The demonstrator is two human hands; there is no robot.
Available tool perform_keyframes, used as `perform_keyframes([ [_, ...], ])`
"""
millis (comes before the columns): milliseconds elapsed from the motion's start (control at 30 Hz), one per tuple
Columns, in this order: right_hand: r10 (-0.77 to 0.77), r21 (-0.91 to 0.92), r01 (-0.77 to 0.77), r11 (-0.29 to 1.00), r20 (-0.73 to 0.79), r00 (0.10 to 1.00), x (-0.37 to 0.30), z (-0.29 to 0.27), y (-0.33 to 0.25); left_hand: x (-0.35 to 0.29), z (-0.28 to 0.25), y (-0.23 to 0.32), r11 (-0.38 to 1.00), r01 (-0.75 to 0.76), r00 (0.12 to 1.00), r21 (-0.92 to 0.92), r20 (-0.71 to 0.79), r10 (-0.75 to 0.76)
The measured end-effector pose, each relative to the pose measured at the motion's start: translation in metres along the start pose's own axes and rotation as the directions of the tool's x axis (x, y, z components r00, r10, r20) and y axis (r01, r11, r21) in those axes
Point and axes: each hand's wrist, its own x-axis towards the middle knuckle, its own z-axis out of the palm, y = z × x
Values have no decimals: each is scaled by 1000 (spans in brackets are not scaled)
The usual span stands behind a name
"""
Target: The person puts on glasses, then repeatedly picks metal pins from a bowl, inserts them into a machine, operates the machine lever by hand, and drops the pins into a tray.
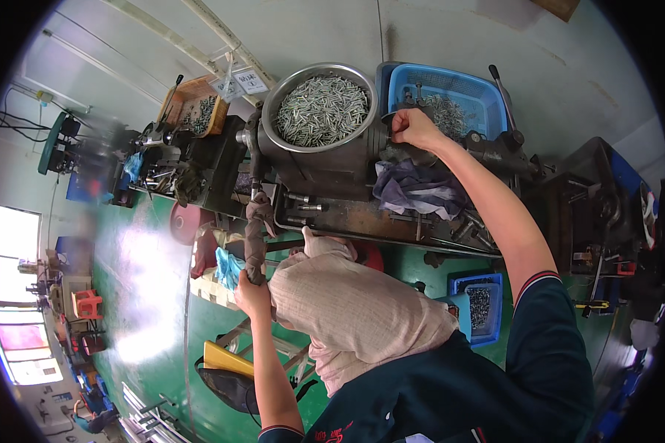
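Note:
My left hand [252,297] is closed around the lower end of a long lever [254,240] wrapped in brown cloth, which runs up to the side of a bench machine. My right hand [415,129] reaches to the spindle end of the dark machine head [321,171], its fingers pinched together. Whatever lies between those fingertips is too small to make out. On top of the head stands a round steel bowl [320,148] heaped with short metal pins [321,111]. Behind my right hand sits a blue plastic basket [495,92] holding more metal pins [445,114].
A crumpled purple-grey rag [421,188] lies on the machine bed below my right hand. Metal tool parts [471,230] rest near the bed's edge. An orange basket [218,114] stands back left. A blue bin [488,336] with small parts is on the green floor, right of my cloth-covered lap [362,303].

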Motion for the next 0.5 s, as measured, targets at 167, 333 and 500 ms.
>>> perform_keyframes([
  [167, -62, -50, 62, 997, -12, 998, 0, 2, 2, 1, 2, -1, 1000, -10, 1000, -7, -17, 9],
  [333, -65, -39, 64, 997, -19, 998, -3, 2, -1, 31, 0, -27, 992, -109, 990, 66, -85, 114],
  [500, -90, -57, 90, 994, -8, 996, -2, 1, -5, 74, -6, -57, 978, -174, 982, 118, -52, 181],
])
